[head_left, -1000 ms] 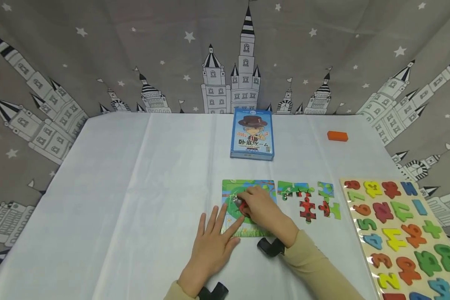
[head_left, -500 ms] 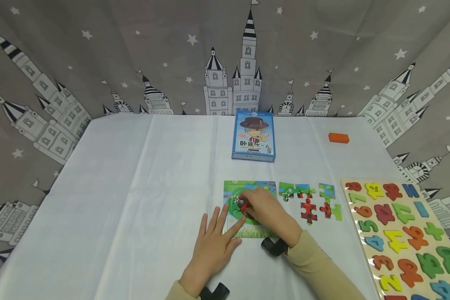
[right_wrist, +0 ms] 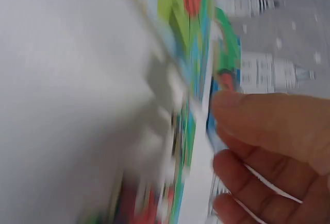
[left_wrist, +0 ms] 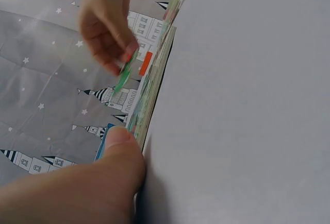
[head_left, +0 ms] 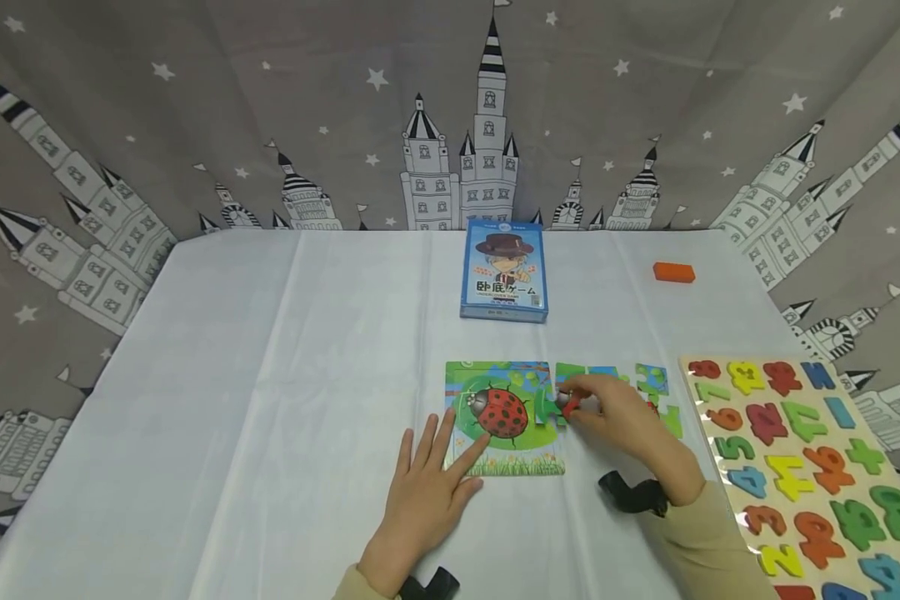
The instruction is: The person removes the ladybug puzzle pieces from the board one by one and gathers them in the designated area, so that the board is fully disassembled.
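Note:
A ladybug puzzle board (head_left: 502, 417) lies on the white tablecloth near the front. My left hand (head_left: 441, 446) lies flat, its straight fingers pressing the board's lower left corner; the left wrist view shows its thumb (left_wrist: 119, 149) against the board's edge (left_wrist: 150, 87). Just right of the board, my right hand (head_left: 574, 402) pinches a green and red puzzle piece (head_left: 561, 406), seen raised a little in the left wrist view as a thin green piece (left_wrist: 124, 77). More loose pieces (head_left: 654, 382) lie beyond that hand, partly hidden by it. The right wrist view is blurred.
A blue card game box (head_left: 504, 271) stands behind the board. An orange block (head_left: 673, 272) lies at the back right. A wooden number puzzle (head_left: 810, 467) fills the right front edge. A castle-print curtain (head_left: 195, 125) hangs around the table.
My right hand left the middle of the board and moved right to the loose pieces, uncovering the ladybug picture; it now pinches a piece. The left hand stayed put.

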### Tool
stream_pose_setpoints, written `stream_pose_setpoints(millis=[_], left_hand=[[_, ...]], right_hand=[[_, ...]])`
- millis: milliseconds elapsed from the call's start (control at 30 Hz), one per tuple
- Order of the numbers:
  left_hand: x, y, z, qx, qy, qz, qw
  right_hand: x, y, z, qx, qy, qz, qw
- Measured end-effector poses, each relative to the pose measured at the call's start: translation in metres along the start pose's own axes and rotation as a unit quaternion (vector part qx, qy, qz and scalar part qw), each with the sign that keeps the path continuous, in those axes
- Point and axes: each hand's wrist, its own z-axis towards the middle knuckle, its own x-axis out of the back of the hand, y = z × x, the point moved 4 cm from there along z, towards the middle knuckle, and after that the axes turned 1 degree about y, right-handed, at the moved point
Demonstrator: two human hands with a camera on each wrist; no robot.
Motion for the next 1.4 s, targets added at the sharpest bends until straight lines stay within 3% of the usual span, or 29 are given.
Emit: stream_pose_setpoints(millis=[167, 400, 600, 800, 967, 1400], left_hand=[[0.003, 0.000, -0.002, 0.001, 0.003, 0.001, 1.0000], [0.002, 0.000, -0.003, 0.000, 0.006, -0.001, 1.0000], [0.000, -0.001, -0.002, -0.001, 0.007, 0.003, 1.0000], [0.000, 0.000, -0.001, -0.001, 0.007, 0.005, 1.0000], [0.001, 0.001, 0.001, 0.002, 0.006, 0.001, 1.0000], [0.001, 0.000, 0.001, 0.011, 0.012, 0.005, 0.9999]], right_hand=[[0.010, 0.021, -0.015, -0.013, -0.010, -0.013, 1.000], [0.007, 0.023, -0.018, 0.003, -0.005, -0.047, 0.999], [-0.001, 0.009, -0.020, 0.040, 0.030, -0.031, 0.998], [-0.023, -0.013, -0.020, 0.083, 0.004, -0.051, 0.995], [-0.032, -0.018, -0.018, 0.078, -0.012, -0.087, 0.993], [-0.037, -0.023, -0.020, 0.074, -0.038, -0.075, 0.994]])
